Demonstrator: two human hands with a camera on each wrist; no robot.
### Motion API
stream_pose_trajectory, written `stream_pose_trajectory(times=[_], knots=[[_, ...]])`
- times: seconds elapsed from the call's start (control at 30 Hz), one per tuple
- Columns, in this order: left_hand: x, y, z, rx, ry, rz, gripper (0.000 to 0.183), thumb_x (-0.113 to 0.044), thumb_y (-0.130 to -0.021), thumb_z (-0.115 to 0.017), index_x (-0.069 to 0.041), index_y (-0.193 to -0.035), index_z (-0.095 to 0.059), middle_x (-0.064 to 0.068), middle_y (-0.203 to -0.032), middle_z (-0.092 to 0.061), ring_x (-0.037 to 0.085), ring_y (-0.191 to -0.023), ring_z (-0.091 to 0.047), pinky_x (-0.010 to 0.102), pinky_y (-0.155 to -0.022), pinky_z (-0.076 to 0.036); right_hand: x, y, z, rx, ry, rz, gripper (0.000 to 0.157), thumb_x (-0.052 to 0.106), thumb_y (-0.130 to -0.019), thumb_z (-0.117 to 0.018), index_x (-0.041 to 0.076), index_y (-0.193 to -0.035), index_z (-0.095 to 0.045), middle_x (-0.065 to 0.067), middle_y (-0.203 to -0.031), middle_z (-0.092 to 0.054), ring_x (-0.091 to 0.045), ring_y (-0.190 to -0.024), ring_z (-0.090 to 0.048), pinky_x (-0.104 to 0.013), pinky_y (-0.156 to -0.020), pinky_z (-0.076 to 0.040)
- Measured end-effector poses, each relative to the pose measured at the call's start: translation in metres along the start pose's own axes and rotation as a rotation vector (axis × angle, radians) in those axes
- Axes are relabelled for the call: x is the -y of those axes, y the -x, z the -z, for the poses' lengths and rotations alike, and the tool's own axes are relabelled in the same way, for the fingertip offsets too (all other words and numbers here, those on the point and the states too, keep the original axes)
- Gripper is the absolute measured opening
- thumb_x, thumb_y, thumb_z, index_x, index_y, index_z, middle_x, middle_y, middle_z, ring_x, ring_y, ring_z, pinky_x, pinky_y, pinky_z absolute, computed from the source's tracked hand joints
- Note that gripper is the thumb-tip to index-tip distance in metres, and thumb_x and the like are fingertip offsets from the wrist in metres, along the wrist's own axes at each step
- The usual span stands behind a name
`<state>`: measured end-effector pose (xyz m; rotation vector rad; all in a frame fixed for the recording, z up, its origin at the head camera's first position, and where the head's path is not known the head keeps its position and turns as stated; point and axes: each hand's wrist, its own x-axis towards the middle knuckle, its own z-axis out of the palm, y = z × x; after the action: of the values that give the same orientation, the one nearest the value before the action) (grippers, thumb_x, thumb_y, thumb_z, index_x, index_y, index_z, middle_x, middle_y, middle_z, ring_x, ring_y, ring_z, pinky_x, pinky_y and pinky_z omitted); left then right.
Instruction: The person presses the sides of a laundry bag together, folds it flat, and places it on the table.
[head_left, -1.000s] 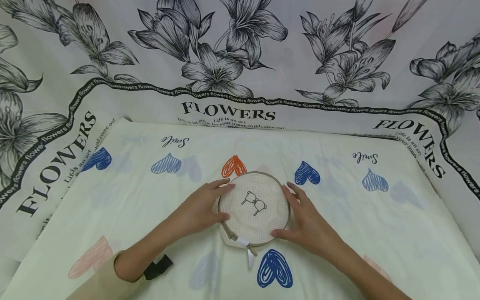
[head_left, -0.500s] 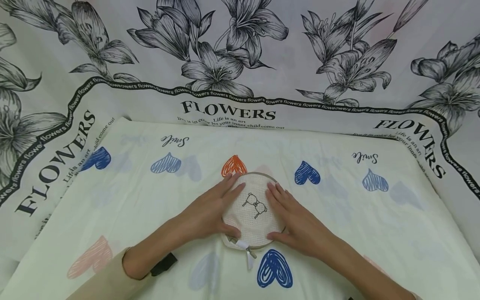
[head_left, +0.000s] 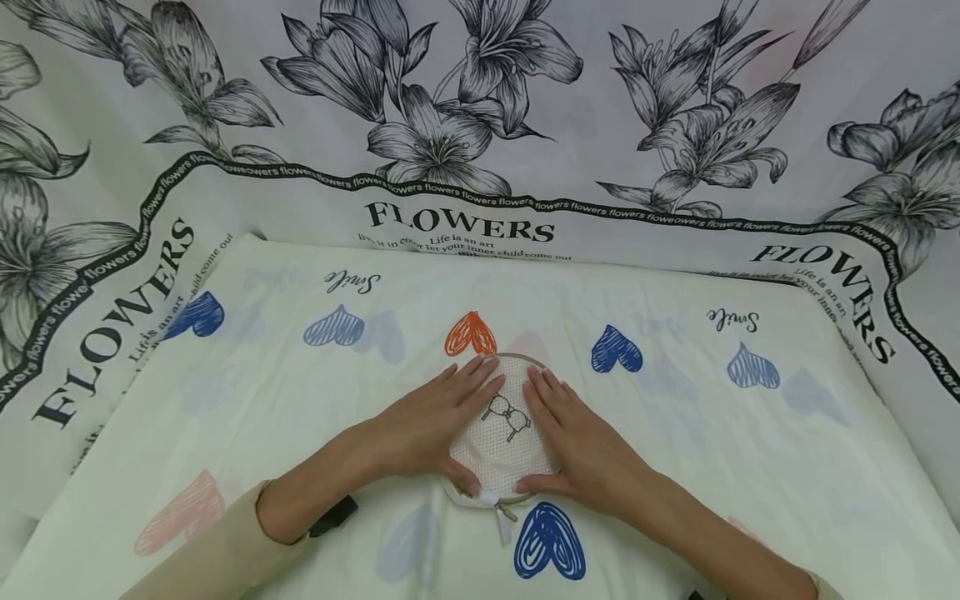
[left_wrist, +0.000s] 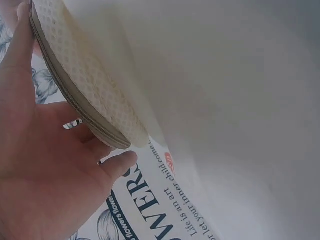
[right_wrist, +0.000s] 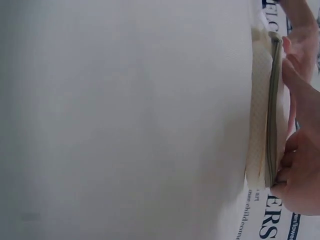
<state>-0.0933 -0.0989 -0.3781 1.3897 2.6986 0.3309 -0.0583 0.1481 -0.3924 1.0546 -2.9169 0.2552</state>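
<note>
A round cream mesh bag with a zip lies flat on the cloth, a black line drawing of what looks like a bra or glasses on its top. My left hand rests on its left side, fingers straight and thumb near the front rim. Across from it, my right hand lies on the right side, fingers extended over the mesh. Both hands cover much of the bag's edges. At the front hangs a zip pull with a white tag. The wrist views show the brown zip running round the bag's side, apparently done up.
A pale cloth printed with hearts and "Smile" covers the surface. Behind stands a white flower-print fabric with "FLOWERS" lettering. Some black item, perhaps a wrist strap, shows under the left forearm.
Both hands have moved inward from the bag's rim onto its top, closer together. The bag has stayed nearly in place, and more of it is covered now.
</note>
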Motion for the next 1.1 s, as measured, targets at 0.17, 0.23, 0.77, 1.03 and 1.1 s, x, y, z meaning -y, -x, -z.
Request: stream_pose_trajectory(times=[0.17, 0.23, 0.77, 1.03, 1.1], knots=[[0.0, -0.001, -0.001, 0.018, -0.007, 0.002, 0.12, -0.077, -0.06, -0.053, -0.004, -0.146, -0.011, 0.014, -0.152, -0.001, 0.028, -0.138, -0.001, 0.042, -0.109, -0.014, -0.001, -0.001, -0.003, 0.019, 0.013, 0.01, 0.108, 0.078, -0.071, -0.042, 0.003, -0.145, -0.016, -0.012, -0.152, -0.006, -0.027, -0.138, -0.006, -0.041, -0.108, -0.018], [0.0, -0.001, -0.001, 0.03, -0.002, -0.001, 0.121, -0.076, -0.061, -0.054, -0.004, -0.146, -0.01, 0.014, -0.151, -0.001, 0.029, -0.138, 0.0, 0.043, -0.109, -0.014, -0.002, -0.001, -0.005, 0.023, 0.015, 0.016, 0.108, 0.077, -0.072, -0.042, 0.002, -0.145, -0.016, -0.012, -0.152, -0.006, -0.027, -0.138, -0.006, -0.042, -0.108, -0.018], [0.002, -0.007, 0.0, 0.202, -0.016, 0.035, 0.12, -0.077, -0.064, -0.05, -0.006, -0.146, -0.001, 0.012, -0.152, 0.006, 0.027, -0.138, 0.007, 0.043, -0.11, -0.01, -0.004, -0.001, -0.01, 0.079, 0.056, 0.002, 0.106, 0.079, -0.074, -0.035, 0.003, -0.145, -0.015, -0.012, -0.152, -0.006, -0.027, -0.138, -0.006, -0.04, -0.109, -0.018], [-0.001, -0.01, -0.001, 0.212, -0.034, 0.051, 0.121, -0.079, -0.062, -0.049, -0.007, -0.146, -0.002, 0.011, -0.152, 0.004, 0.027, -0.138, 0.005, 0.043, -0.11, -0.01, -0.003, -0.001, -0.005, 0.122, 0.075, -0.001, 0.107, 0.079, -0.073, -0.035, 0.002, -0.145, -0.016, -0.013, -0.151, -0.007, -0.028, -0.138, -0.006, -0.039, -0.109, -0.017], [-0.001, -0.009, -0.001, 0.215, -0.039, 0.056, 0.121, -0.08, -0.061, -0.048, -0.007, -0.146, -0.001, 0.011, -0.152, 0.005, 0.026, -0.138, 0.006, 0.043, -0.11, -0.01, -0.003, -0.001, -0.005, 0.115, 0.073, 0.002, 0.107, 0.079, -0.073, -0.035, 0.003, -0.145, -0.015, -0.013, -0.151, -0.007, -0.027, -0.138, -0.006, -0.039, -0.109, -0.017]])
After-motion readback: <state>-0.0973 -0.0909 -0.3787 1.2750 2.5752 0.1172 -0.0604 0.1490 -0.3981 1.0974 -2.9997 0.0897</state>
